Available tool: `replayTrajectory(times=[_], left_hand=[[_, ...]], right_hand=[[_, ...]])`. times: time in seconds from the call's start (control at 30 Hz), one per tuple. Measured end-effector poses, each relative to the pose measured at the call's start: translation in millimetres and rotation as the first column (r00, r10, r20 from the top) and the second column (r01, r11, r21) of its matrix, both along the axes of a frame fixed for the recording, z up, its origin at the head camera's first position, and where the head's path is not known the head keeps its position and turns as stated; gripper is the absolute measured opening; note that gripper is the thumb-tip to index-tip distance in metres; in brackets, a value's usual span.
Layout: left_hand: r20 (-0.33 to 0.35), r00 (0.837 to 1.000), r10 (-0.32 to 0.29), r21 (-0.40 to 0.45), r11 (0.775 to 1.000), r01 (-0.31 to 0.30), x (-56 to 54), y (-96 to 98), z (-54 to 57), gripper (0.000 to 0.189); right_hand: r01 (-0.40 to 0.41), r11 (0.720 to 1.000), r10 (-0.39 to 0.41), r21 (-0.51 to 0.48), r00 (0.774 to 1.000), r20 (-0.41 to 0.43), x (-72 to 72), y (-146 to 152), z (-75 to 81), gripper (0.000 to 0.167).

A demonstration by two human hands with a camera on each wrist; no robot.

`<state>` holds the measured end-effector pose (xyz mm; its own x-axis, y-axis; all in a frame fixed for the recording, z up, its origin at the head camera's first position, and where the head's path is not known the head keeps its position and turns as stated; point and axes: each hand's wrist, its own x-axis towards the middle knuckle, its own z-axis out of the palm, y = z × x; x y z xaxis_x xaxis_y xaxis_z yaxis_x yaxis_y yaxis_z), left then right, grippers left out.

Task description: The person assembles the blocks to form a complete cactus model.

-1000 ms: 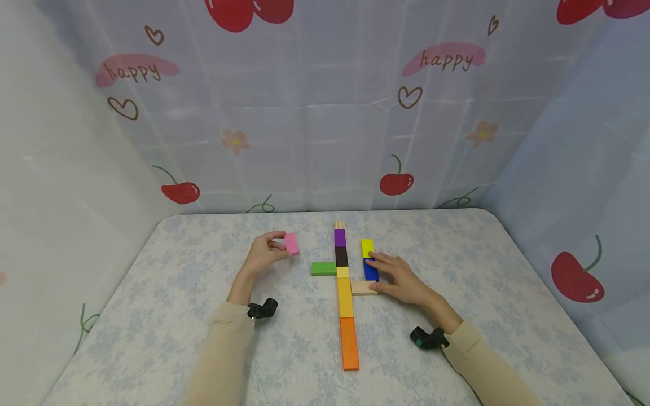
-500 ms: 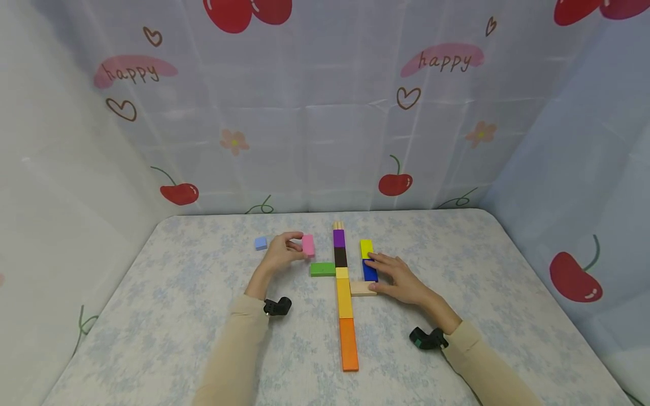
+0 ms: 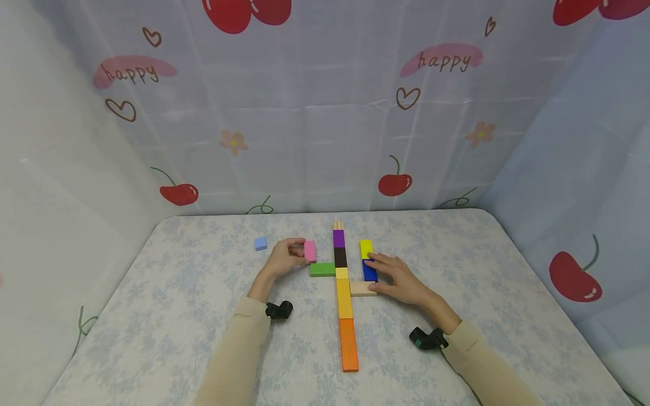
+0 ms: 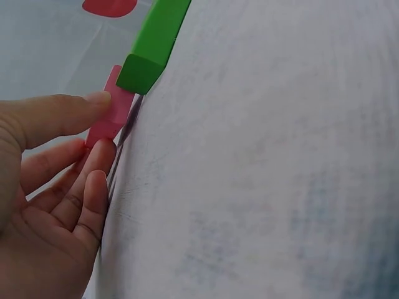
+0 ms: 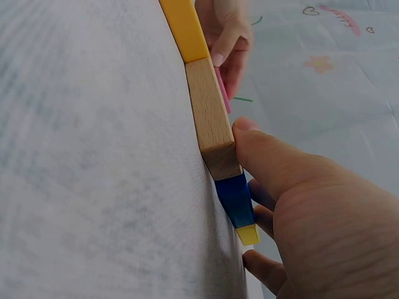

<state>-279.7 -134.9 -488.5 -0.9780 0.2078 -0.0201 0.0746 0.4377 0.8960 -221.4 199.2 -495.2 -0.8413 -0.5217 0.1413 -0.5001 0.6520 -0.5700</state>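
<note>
My left hand [image 3: 285, 259] pinches a pink block [image 3: 310, 251] between thumb and fingertips. The block's near end stands at the left end of a green block [image 3: 322, 270]; in the left wrist view the pink block [image 4: 112, 112] appears right against the green one [image 4: 153, 50]. My right hand [image 3: 401, 279] rests over the right side of the layout, its thumb on a bare wood block [image 3: 363, 288]. Its other fingers lie extended over a blue block [image 3: 369, 270] and touch the near end of a yellow block [image 3: 366, 248].
A long row runs down the table's middle: purple block [image 3: 338, 238], dark block [image 3: 340, 257], pale yellow block [image 3: 342, 273], amber block [image 3: 345, 299] and orange block [image 3: 348, 345], with thin pale sticks [image 3: 338, 225] at the far end. A light blue cube [image 3: 260, 243] sits left.
My left hand has carried the pink block rightward, then slightly nearer, to the green block. This uncovered the light blue cube. The right hand has stayed in place.
</note>
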Motion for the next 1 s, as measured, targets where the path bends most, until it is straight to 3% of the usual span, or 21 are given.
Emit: replayTrajectory(times=[1.0], left_hand=[[-0.001, 0.999, -0.042, -0.047, 0.998, 0.042, 4.0, 2.9, -1.2, 0.059]], right_hand=[[-0.004, 1.000, 0.004, 0.000, 1.000, -0.020, 0.6, 0.1, -0.8, 0.059]])
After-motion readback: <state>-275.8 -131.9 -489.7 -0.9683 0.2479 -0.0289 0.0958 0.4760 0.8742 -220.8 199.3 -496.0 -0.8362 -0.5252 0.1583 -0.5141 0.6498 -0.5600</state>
